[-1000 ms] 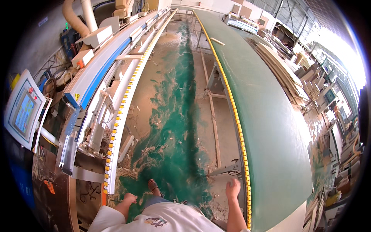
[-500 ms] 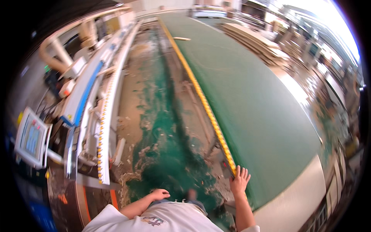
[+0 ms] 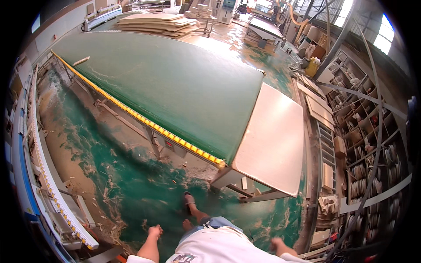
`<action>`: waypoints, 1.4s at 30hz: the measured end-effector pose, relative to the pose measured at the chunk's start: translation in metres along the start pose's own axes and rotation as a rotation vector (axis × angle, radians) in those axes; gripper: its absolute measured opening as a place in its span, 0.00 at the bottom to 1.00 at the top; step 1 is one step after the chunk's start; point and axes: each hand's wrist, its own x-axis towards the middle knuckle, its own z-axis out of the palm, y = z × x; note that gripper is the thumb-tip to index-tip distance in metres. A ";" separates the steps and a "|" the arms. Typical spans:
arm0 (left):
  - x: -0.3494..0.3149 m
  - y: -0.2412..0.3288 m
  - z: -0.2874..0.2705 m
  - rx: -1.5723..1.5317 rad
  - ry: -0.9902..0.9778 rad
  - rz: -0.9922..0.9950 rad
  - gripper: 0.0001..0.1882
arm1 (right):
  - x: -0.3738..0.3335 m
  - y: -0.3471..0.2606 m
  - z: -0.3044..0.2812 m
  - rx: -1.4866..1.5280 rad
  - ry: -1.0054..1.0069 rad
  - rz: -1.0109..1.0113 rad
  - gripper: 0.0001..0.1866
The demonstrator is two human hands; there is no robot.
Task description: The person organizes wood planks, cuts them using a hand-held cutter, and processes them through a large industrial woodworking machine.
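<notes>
Head view: left hand [image 3: 155, 231] hangs loosely curled and empty above the green floor [image 3: 144, 193]. Right hand [image 3: 277, 243], also loosely closed on nothing, hangs low near the metal table [image 3: 274, 140] adjoining the green conveyor belt [image 3: 175, 83].

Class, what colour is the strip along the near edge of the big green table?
Yellow and black strip, clearest in the head view.

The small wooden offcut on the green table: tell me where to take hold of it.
Take the wooden offcut across its narrow width near the middle, from above. It lies flat and alone by the yellow edge strip, so its long sides seem free. Both hands, left and right, are far off.
</notes>
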 end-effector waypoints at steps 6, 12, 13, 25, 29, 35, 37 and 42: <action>-0.092 -0.066 0.105 0.617 0.162 0.296 0.21 | -0.029 0.096 0.132 0.032 -0.354 0.020 0.28; -0.092 -0.045 0.185 0.830 -0.005 0.224 0.25 | 0.027 0.033 0.089 0.551 -0.091 -0.438 0.24; -0.083 -0.034 0.196 0.813 -0.026 0.209 0.20 | 0.037 0.031 0.063 0.812 -0.199 -0.407 0.19; -0.262 0.047 0.593 0.832 -0.101 0.936 0.19 | 0.235 0.338 -0.005 1.535 -0.097 0.182 0.09; -0.336 0.074 0.666 0.836 -0.236 1.243 0.18 | 0.243 0.341 0.018 1.216 -0.297 0.269 0.11; -0.316 0.144 0.757 0.744 -0.134 1.375 0.14 | 0.251 0.291 0.012 1.364 -0.318 -0.083 0.11; -0.300 0.167 0.802 0.724 -0.091 1.388 0.14 | 0.255 0.281 -0.016 1.407 -0.233 -0.259 0.12; -0.287 0.182 0.907 0.835 0.063 1.497 0.22 | 0.282 0.324 -0.096 1.194 -0.170 -0.154 0.17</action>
